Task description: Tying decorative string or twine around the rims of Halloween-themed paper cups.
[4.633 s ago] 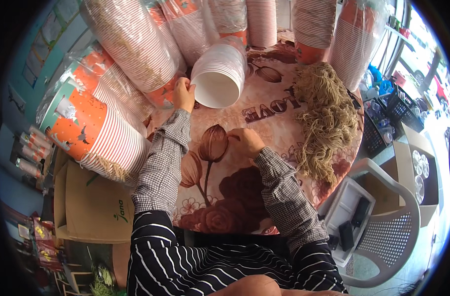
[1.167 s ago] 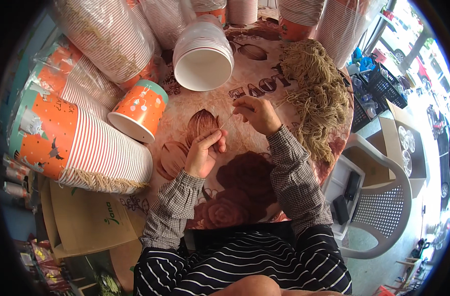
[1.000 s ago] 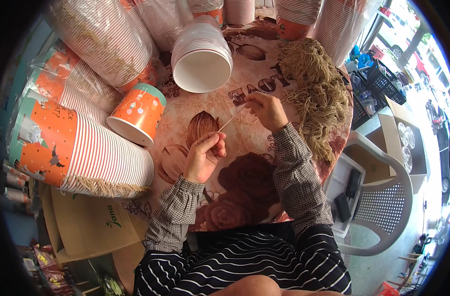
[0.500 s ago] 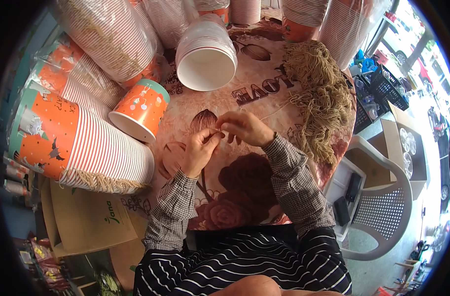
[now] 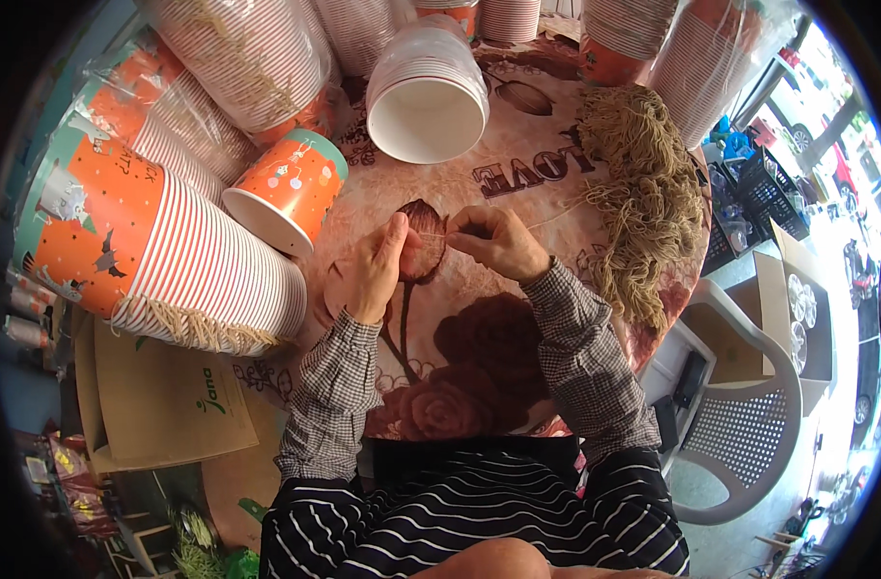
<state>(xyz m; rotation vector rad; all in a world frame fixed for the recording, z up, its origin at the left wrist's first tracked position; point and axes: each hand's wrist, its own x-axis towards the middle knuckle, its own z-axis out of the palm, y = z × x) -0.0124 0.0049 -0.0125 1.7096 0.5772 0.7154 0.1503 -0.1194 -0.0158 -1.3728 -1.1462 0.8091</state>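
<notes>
Over the middle of the table, a thin tan string [image 5: 433, 234] runs across the short gap between my two hands. My left hand [image 5: 377, 268] is closed on one end, its thumb pointing up. My right hand [image 5: 503, 243] pinches the other side, fingers curled in. To the right of my hands lies a large tangled heap of tan string [image 5: 643, 183]. A single orange paper cup [image 5: 291, 188] with a green band tilts on its side at the left. Beside it lies a long stack of orange cups [image 5: 218, 261] with striped rims, cut strings draped along its near side.
Bagged cup stacks [image 5: 237, 68] crowd the table's far left, and more stand at the far right. A white-mouthed stack [image 5: 428, 118] lies ahead of my hands. A flowered tablecloth [image 5: 532, 232] covers the round table. A grey plastic chair [image 5: 749, 434] and cardboard boxes flank it.
My hands have drawn slightly apart, with string now showing between them. My left hand has turned thumb up. The whole view has shifted a little.
</notes>
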